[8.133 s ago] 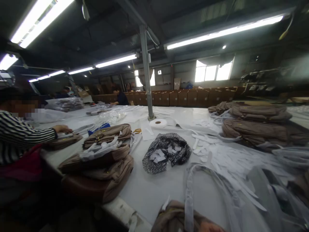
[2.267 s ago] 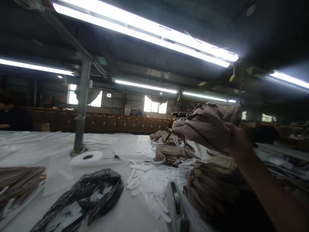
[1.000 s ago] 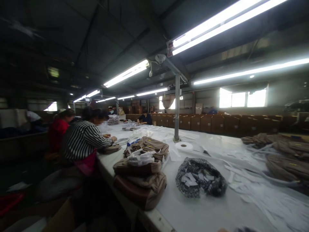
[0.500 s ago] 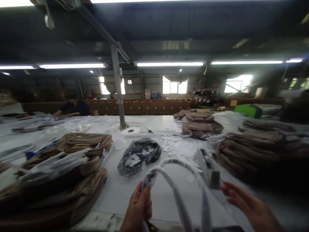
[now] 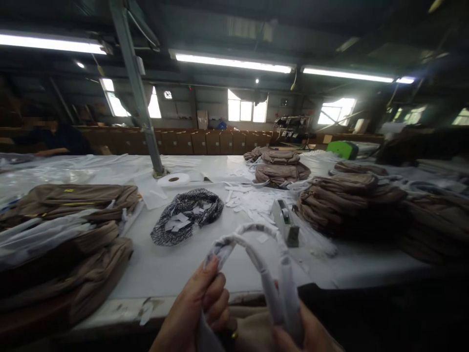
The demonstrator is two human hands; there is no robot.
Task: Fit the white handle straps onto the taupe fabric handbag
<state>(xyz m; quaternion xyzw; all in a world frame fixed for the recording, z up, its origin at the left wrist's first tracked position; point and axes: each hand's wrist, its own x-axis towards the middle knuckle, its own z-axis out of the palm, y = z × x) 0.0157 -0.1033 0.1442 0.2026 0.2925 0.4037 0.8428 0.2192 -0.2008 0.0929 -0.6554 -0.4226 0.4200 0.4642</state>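
Two white-wrapped bag handles (image 5: 256, 249) arch up in front of me over the near table edge. My left hand (image 5: 200, 308) pinches the left end of the handles between thumb and fingers. My right hand (image 5: 304, 332) grips their right side low in the frame. The tan bag (image 5: 252, 327) they belong to lies below, mostly hidden. A tape dispenser (image 5: 284, 222) stands just beyond the handles.
Stacks of tan bags sit at the left (image 5: 66, 230) and right (image 5: 348, 200) of the white table (image 5: 172, 269). A speckled cloth (image 5: 186, 215) with paper scraps, a white tape roll (image 5: 174, 179) and a steel post (image 5: 137, 88) stand mid-table. Another person (image 5: 54, 142) works far left.
My view swung from the left side of the room back to the table. My right hand, open half a second ago, has closed on the handles, which now sit lower and nearer.
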